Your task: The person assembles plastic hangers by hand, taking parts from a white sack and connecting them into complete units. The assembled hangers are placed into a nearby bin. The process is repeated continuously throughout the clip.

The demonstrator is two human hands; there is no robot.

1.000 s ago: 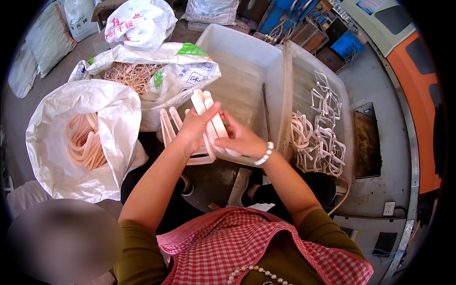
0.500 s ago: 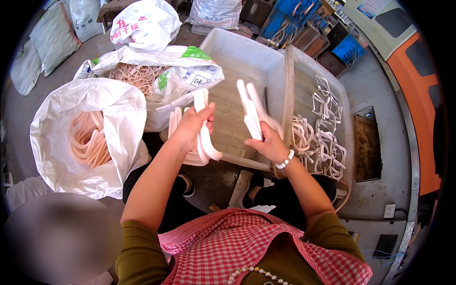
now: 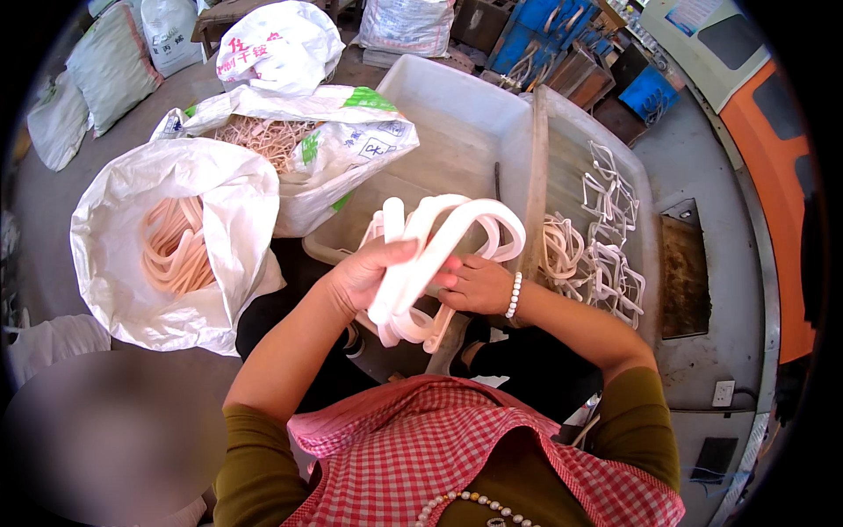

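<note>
My left hand (image 3: 364, 272) is closed around a bundle of several pale pink, hook-shaped plastic pieces (image 3: 448, 241), held above the near edge of a large whitish tub (image 3: 457, 88). Their curved ends bend over to the right, and the straight ends point down toward me. My right hand (image 3: 481, 285), with a white bead bracelet at its wrist, is against the bundle's lower right side. Its fingers are curled at the pieces, partly hidden behind them. One thin piece (image 3: 439, 329) hangs below these fingers.
On the left, an open white sack (image 3: 105, 255) contains pink curved pieces (image 3: 180, 250). Behind it, another sack (image 3: 369, 132) holds thin pinkish scraps (image 3: 263, 140). A second tub (image 3: 645, 193) on the right holds white bent frames (image 3: 615, 272). An orange and grey machine (image 3: 773, 220) stands far right.
The right hand has moved in to the left hand, and the pieces that were in two separate bunches now form one bundle between the hands. The view has shifted slightly.
</note>
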